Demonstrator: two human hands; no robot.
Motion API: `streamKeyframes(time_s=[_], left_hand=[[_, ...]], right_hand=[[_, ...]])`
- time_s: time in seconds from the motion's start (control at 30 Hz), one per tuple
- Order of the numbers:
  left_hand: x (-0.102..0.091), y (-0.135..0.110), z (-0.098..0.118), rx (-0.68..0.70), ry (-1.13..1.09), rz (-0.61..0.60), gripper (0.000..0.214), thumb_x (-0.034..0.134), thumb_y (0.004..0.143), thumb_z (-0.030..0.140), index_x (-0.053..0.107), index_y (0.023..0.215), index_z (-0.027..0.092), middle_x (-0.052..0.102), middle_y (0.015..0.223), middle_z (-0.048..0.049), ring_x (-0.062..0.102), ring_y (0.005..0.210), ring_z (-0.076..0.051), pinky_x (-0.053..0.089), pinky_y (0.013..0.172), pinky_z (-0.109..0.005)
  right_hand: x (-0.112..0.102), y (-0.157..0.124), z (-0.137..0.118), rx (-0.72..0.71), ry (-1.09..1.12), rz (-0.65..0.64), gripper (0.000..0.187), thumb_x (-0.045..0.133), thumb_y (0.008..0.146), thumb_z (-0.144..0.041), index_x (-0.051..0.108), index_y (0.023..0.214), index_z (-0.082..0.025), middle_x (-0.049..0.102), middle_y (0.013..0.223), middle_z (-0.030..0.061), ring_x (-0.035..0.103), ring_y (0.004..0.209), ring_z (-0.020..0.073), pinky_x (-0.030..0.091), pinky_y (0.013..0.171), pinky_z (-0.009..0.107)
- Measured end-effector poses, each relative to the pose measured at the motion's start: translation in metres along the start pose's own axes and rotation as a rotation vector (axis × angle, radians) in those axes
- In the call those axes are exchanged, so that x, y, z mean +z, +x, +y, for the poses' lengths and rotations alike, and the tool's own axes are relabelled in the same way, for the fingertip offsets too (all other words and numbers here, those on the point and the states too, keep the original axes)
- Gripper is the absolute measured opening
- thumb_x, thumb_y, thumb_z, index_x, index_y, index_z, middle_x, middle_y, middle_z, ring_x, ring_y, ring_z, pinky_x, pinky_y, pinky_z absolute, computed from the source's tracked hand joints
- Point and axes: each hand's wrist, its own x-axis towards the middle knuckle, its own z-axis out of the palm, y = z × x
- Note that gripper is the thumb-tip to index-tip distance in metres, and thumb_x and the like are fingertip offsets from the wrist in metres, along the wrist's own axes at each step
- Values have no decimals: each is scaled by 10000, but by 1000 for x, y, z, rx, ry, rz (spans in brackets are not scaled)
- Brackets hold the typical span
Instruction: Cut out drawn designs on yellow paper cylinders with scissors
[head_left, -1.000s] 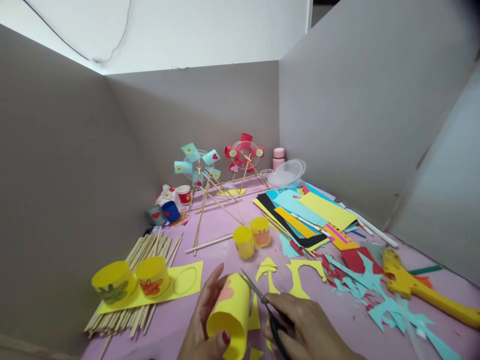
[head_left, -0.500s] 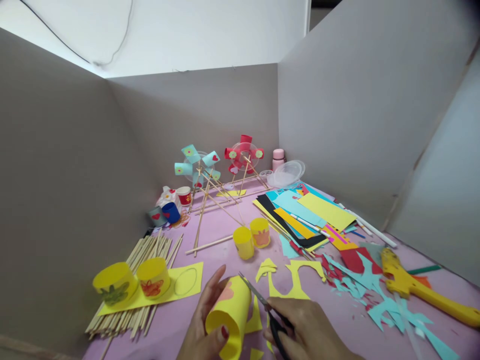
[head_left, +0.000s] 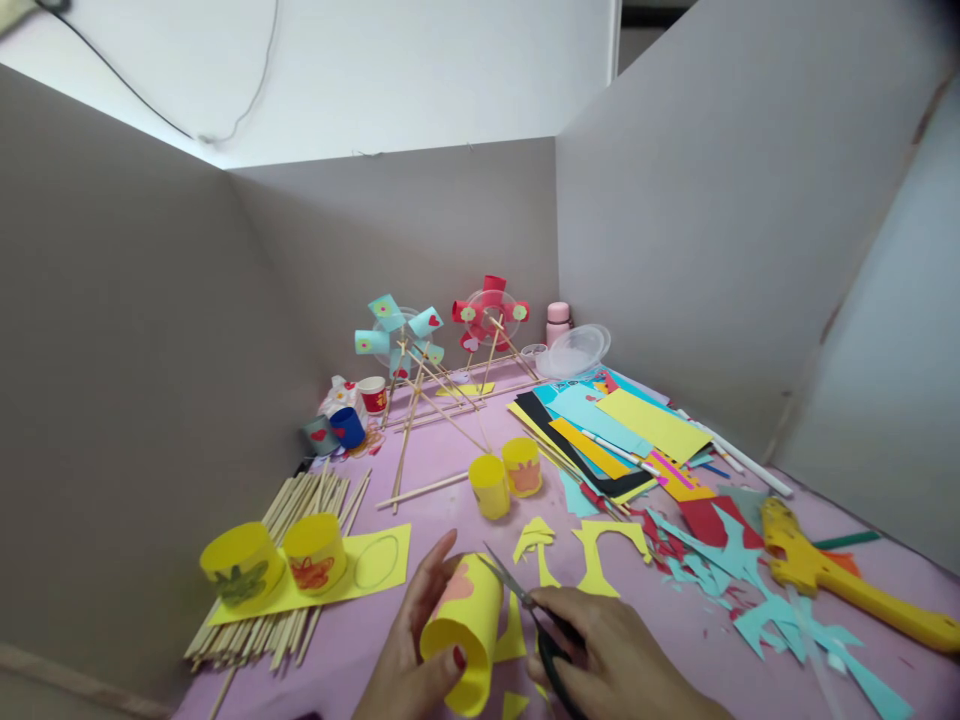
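My left hand [head_left: 416, 640] is closed around a yellow paper tube [head_left: 471, 635] that bears a pinkish-orange shape; the thumb presses at its near open end. In my right hand [head_left: 600, 640] is a pair of scissors [head_left: 525, 597] with black handles. Its blades are slightly apart, their tips at the far right edge of the tube; whether they touch the paper I cannot tell. Yellow paper scraps [head_left: 598, 560] lie just beyond and under the hands. Two short yellow paper rings [head_left: 489, 487] stand farther back on the pink tabletop.
At left, two decorated yellow rings [head_left: 313, 555] stand on a yellow strip over wooden sticks [head_left: 262, 640]. A yellow glue gun [head_left: 847, 585] and blue scraps [head_left: 780, 610] lie at right, near coloured paper sheets [head_left: 652, 425]. Stick-framed wheels [head_left: 491, 312] stand at the back before grey partitions.
The view has shifted slightly, so things at left appear a little farther right. The paper tube has tilted slightly in my left hand; the scissors stay at its edge.
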Motion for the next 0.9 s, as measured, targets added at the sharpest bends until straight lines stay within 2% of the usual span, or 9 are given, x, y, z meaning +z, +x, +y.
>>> streamKeyframes(time_s=[0.17, 0.37, 0.5, 0.57, 0.67, 0.73, 0.83, 0.9], left_hand=[[1, -3, 0, -5, 17, -46, 854, 815, 457, 504, 529, 1236, 303, 594, 1165, -71, 590, 1035, -306, 466, 838, -335], [1, -2, -1, 10, 33, -40, 841, 806, 467, 517, 536, 1233, 300, 626, 1127, -59, 596, 1010, -277, 463, 822, -304], [0, -1, -3, 27, 46, -51, 842, 798, 482, 520, 528, 1245, 291, 629, 1129, -71, 596, 1010, -292, 466, 824, -320], [-1, 0, -4, 30, 45, -45, 842, 800, 477, 522, 534, 1241, 289, 622, 1140, -74, 593, 1015, -293, 469, 823, -321], [-2, 1, -4, 25, 45, -43, 838, 797, 480, 528, 533, 1239, 289, 612, 1153, -77, 588, 1025, -293, 473, 827, -326], [-1, 1, -5, 33, 55, -50, 838, 799, 484, 521, 527, 1240, 283, 602, 1173, -84, 577, 1049, -295, 468, 837, -328], [2, 0, -8, 11, 39, -91, 854, 810, 488, 491, 499, 1255, 284, 568, 1230, -88, 547, 1108, -300, 451, 871, -332], [6, -2, -11, -36, 11, -147, 887, 812, 488, 487, 461, 1279, 294, 528, 1284, -95, 532, 1137, -314, 445, 890, -356]], right_hand=[[1, 0, 1, -13, -34, 1, 27, 580, 712, -240, 557, 704, -231, 587, 647, -54, 471, 571, 128, 268, 523, 208], [2, 1, 2, -20, -57, 8, 54, 569, 739, -258, 565, 693, -230, 594, 628, -45, 486, 558, 135, 277, 514, 209], [2, 1, 5, -22, 31, 5, 83, 568, 751, -237, 596, 675, -224, 571, 589, -53, 476, 537, 125, 275, 509, 213], [2, 3, 9, 18, 137, 37, 72, 573, 755, -247, 639, 757, -218, 570, 604, -46, 486, 552, 130, 303, 522, 215], [5, 5, 13, 120, 391, 127, 263, 580, 754, -259, 633, 1001, -185, 578, 667, -23, 505, 595, 145, 365, 546, 221], [8, 6, 13, 157, 550, 134, 429, 611, 698, -201, 579, 1125, -187, 600, 770, -7, 520, 622, 145, 391, 542, 219], [11, 3, 8, 165, 660, 94, 685, 688, 548, -97, 524, 1199, -232, 591, 1037, 31, 561, 777, 173, 436, 579, 216], [13, 0, 4, 146, 697, 57, 761, 742, 492, -88, 517, 1201, -247, 561, 1130, 42, 558, 870, 201, 461, 629, 227]])
